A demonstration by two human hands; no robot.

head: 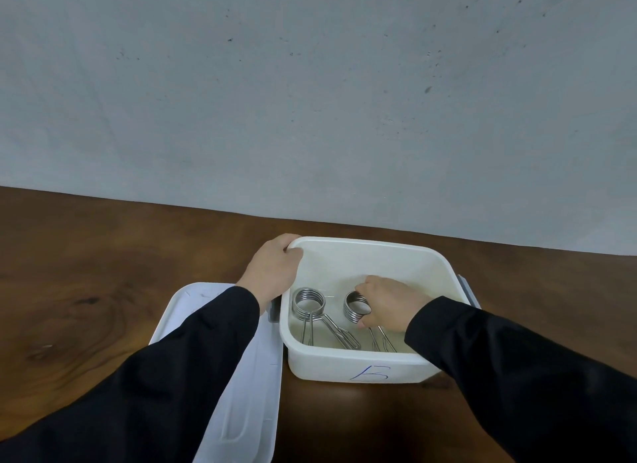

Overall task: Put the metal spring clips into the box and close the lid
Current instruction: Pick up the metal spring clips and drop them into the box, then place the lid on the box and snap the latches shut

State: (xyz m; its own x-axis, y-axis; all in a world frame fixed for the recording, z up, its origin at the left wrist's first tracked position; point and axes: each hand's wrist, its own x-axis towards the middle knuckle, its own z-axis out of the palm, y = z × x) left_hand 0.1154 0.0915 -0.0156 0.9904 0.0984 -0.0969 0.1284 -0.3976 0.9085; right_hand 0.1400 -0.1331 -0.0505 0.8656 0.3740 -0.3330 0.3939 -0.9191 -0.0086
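We start with what we cannot see well: the lid lies flat on the table just left of the box, but our left sleeve crosses over it and the bottom frame edge cuts it off, so its full outline is hidden. The right sleeve covers the box's near right corner. A blue scribble on the box's front wall is unreadable. Grey latches show at the box's left and right sides, both partly blocked.

Left hand: fingers curled over the far left corner of the box rim, thumb on the inside, gripping the rim; most fingertips are hidden behind the wall.

Right hand: inside the box, fingers bent and closed around the coil of the right spring clip, thumb under the coil, other fingers over the top. The clip's wire legs run toward the near wall, partly hidden under the wrist. We cannot tell whether it rests on the box floor.

The left spring clip lies free on the box floor, coil toward the far side, its two looped handles pointing to the near wall, touched by neither hand.

The box is open, white, and holds just these two clips. Grey wall behind the table.
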